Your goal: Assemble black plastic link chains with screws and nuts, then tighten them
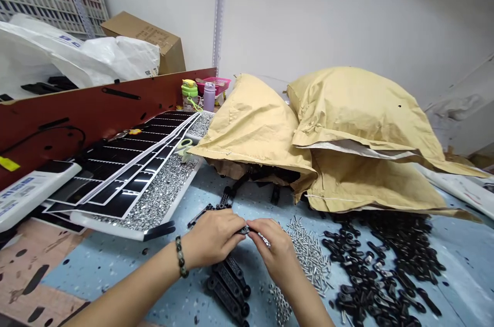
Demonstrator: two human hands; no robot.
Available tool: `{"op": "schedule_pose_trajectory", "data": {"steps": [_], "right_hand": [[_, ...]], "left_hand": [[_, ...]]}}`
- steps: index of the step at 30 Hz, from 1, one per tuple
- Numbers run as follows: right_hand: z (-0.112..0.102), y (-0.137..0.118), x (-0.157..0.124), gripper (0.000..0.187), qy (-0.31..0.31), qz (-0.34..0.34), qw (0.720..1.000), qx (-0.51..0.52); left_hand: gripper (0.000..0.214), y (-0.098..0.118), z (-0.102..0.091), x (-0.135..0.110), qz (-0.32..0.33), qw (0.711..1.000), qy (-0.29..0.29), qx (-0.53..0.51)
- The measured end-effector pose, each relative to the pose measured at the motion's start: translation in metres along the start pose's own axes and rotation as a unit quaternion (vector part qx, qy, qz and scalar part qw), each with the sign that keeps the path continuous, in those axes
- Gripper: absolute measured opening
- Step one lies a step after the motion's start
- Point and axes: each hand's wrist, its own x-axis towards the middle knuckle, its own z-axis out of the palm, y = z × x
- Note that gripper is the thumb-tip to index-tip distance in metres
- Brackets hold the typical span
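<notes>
My left hand (215, 237), with a beaded bracelet (180, 257) at its wrist, pinches a small black plastic piece (243, 231). Fingertips of my right hand (275, 249) meet the same piece from the other side. A bit of shiny metal (264, 238), too small to name, shows between the right fingers. Below the hands lies a row of long black plastic parts (227, 291). Just right of my right hand spreads a heap of silver metal pins (304, 244). Small round metal pieces (280, 305) lie by the right forearm.
Loose black plastic parts (363, 270) cover the right of the blue tabletop (135, 265). Large tan paper sacks (254, 116) stand behind; black parts show in one's mouth. Left are black sheets (123, 162), scissors (184, 147) and a red-brown board (146, 95). A purple bottle (209, 96) stands farther back.
</notes>
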Motion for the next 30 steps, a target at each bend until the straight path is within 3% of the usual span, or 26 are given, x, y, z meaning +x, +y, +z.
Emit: {"op": "schedule_pose_trajectory", "data": {"steps": [4,12,15,19,24,27,30], "right_hand": [[0.014,0.004,-0.010,0.016,0.043,0.020,0.998,-0.029],[0.053,0.014,-0.034,0.013,0.004,0.087,0.987,-0.132],[0.051,0.012,-0.030,0.012,-0.006,0.098,0.989,-0.111],[0.043,0.018,-0.022,0.018,0.030,0.115,0.991,-0.057],[0.042,0.022,-0.015,0.018,0.002,0.105,0.992,-0.075],[0.043,0.022,-0.020,0.029,-0.002,0.072,0.996,-0.055],[0.046,0.026,-0.030,0.029,-0.018,0.033,0.998,-0.057]], "left_hand": [[0.015,-0.003,0.002,0.010,0.017,0.999,-0.010,0.038],[0.027,-0.024,0.021,0.006,0.038,0.994,-0.072,0.068],[0.023,-0.028,0.019,0.005,0.027,0.995,-0.078,0.065],[0.023,-0.034,0.010,0.003,-0.001,0.997,-0.062,0.051],[0.025,-0.035,0.001,-0.003,-0.040,0.997,-0.042,0.046],[0.023,-0.030,0.005,-0.004,-0.037,0.997,-0.048,0.047],[0.020,-0.026,0.016,0.000,-0.018,0.996,-0.065,0.053]]}}
